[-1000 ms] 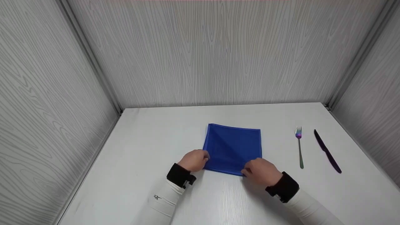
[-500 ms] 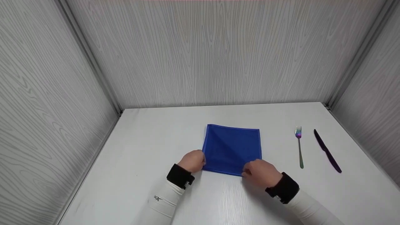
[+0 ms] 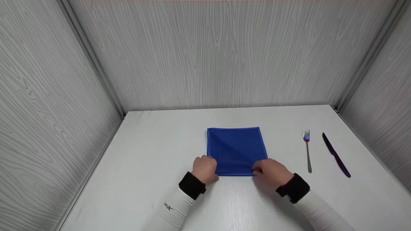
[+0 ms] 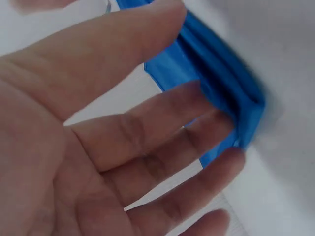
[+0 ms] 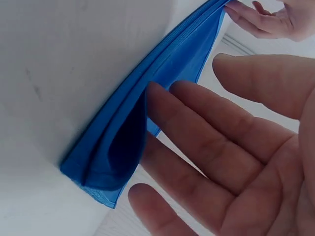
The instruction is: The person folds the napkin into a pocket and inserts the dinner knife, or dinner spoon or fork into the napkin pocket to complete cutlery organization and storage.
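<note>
Blue cloth (image 3: 236, 147): layered square on white table (image 3: 154, 144), between and just ahead of hands | Left hand (image 3: 205, 169): fingers loosely extended, thumb apart, at cloth's near-left corner | Right hand (image 3: 273, 172): likewise, fingertips touching near-right part | Fork (image 3: 308, 154): right of right hand, apart | Knife (image 3: 336, 154): farther right, near fork
</note>
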A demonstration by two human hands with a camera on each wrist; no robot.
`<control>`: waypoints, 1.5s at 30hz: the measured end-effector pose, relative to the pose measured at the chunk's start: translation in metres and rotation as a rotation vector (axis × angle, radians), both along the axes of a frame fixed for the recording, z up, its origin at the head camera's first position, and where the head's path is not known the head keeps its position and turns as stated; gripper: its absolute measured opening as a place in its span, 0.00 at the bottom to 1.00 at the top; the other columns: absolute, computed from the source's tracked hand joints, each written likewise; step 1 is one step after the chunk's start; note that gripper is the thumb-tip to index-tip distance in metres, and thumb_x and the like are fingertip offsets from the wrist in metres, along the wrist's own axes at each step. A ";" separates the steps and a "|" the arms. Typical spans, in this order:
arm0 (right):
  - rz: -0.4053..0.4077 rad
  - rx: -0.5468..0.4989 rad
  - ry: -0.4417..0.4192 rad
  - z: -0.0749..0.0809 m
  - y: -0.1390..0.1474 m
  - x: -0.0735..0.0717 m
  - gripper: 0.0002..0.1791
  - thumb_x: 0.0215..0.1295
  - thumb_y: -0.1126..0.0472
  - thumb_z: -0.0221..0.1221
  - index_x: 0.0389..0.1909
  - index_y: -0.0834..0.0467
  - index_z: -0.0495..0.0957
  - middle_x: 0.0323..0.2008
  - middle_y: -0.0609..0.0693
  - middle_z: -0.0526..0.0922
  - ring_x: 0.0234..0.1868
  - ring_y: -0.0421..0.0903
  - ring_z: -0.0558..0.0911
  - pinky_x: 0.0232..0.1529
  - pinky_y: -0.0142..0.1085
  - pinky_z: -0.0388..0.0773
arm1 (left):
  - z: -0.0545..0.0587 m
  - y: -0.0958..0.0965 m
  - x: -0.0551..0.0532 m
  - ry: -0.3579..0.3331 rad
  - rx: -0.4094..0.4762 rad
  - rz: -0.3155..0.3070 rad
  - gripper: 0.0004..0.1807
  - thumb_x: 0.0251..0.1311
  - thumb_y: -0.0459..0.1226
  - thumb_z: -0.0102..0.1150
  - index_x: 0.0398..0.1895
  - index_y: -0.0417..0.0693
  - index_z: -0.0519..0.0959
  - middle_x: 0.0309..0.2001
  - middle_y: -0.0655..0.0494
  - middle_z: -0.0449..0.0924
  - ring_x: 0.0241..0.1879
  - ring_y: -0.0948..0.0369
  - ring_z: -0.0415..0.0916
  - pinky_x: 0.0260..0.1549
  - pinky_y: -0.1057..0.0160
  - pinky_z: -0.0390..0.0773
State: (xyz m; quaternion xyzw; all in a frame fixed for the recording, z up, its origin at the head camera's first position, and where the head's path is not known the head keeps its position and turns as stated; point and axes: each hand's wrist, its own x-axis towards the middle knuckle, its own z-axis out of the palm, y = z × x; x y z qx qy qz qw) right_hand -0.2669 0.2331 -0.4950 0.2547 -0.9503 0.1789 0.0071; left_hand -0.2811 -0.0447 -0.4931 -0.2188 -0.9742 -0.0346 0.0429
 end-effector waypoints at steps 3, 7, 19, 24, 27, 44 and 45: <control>0.026 0.020 0.017 -0.002 0.002 -0.001 0.07 0.64 0.69 0.68 0.26 0.58 0.85 0.26 0.46 0.83 0.29 0.41 0.77 0.34 0.39 0.79 | -0.005 0.007 0.003 0.080 -0.075 0.007 0.15 0.45 0.46 0.84 0.27 0.47 0.88 0.32 0.52 0.87 0.37 0.54 0.82 0.38 0.55 0.79; 0.057 0.081 0.093 -0.005 0.003 -0.002 0.09 0.60 0.73 0.67 0.24 0.59 0.85 0.25 0.47 0.82 0.29 0.42 0.76 0.33 0.40 0.78 | -0.009 0.010 0.003 0.158 -0.091 0.007 0.07 0.50 0.39 0.80 0.25 0.48 0.88 0.30 0.53 0.86 0.35 0.54 0.82 0.36 0.56 0.79; 0.052 0.108 0.101 -0.009 0.005 -0.006 0.06 0.59 0.74 0.69 0.30 0.60 0.88 0.29 0.49 0.83 0.33 0.45 0.79 0.38 0.42 0.82 | -0.013 0.012 -0.001 0.255 -0.154 -0.031 0.07 0.58 0.32 0.70 0.25 0.51 0.89 0.28 0.54 0.86 0.31 0.57 0.84 0.39 0.57 0.79; 0.013 0.096 0.071 -0.009 0.006 -0.006 0.06 0.55 0.66 0.76 0.33 0.61 0.89 0.31 0.48 0.83 0.36 0.46 0.80 0.41 0.43 0.82 | -0.010 0.008 -0.003 0.245 -0.120 -0.035 0.06 0.58 0.31 0.69 0.27 0.51 0.89 0.27 0.54 0.88 0.30 0.56 0.85 0.39 0.56 0.79; -0.016 0.075 0.029 -0.008 0.006 -0.008 0.10 0.54 0.64 0.78 0.35 0.62 0.88 0.33 0.49 0.83 0.38 0.46 0.80 0.44 0.45 0.83 | -0.008 0.005 -0.005 0.228 -0.085 -0.042 0.05 0.59 0.31 0.68 0.31 0.50 0.88 0.28 0.52 0.88 0.31 0.54 0.86 0.39 0.54 0.80; -0.037 0.026 0.058 -0.014 0.019 -0.022 0.05 0.62 0.75 0.67 0.35 0.63 0.87 0.34 0.54 0.87 0.38 0.51 0.86 0.45 0.50 0.84 | -0.006 0.000 -0.011 0.099 -0.029 -0.028 0.13 0.57 0.47 0.77 0.33 0.47 0.88 0.31 0.51 0.89 0.34 0.52 0.86 0.42 0.50 0.80; -0.036 0.018 0.052 -0.014 0.020 -0.022 0.05 0.62 0.74 0.66 0.35 0.63 0.87 0.34 0.54 0.88 0.39 0.52 0.86 0.46 0.50 0.84 | -0.006 0.001 -0.011 0.091 -0.028 -0.025 0.16 0.54 0.49 0.79 0.34 0.47 0.89 0.32 0.51 0.89 0.35 0.52 0.86 0.42 0.51 0.79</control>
